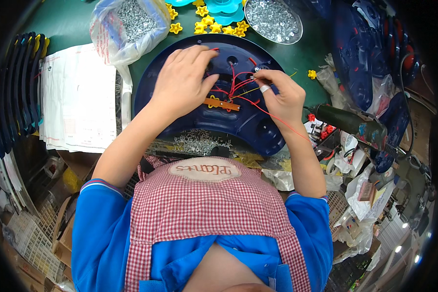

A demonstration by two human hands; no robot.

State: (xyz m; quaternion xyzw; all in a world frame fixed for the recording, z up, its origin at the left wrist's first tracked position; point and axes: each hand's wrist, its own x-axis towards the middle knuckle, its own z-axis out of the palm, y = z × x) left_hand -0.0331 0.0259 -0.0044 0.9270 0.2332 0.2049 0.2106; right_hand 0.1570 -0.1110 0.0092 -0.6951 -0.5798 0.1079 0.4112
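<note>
From where I stand, a person in a blue shirt and red checked apron point(204, 209) bends over a dark blue plastic shell point(243, 125), which lies on the green worktop point(297, 61) directly in front of them, a rounded piece with recesses and holes in it. Out of its middle rises a loose bunch of red wires point(233, 82), with a thin yellow wire point(247, 92) slanting among them. Just below the bunch, an orange-brown strip point(222, 105) lies aslant in the shell, beside a yellow flower-shaped piece point(212, 100).

The right hand point(283, 95), with a white band around one digit, has a narrow grip, its tips pinched on red wires near the shell's right side; the tips cover the ends, so I cannot tell how many strands it holds. One red strand trails down past the right wrist. The left hand point(185, 80) is over the shell's left part, its grip wide, thumb well apart from the forefinger.

Small silver screws point(202, 143) are heaped at the near edge. Beyond the shell are a plastic bag point(104, 41) of small shiny parts, more yellow flowers point(209, 24), turquoise pieces point(224, 12) and a dish point(301, 30) of shiny bits. White papers point(78, 97) lie to the left; a dark green tool point(350, 121) lies to the right.
</note>
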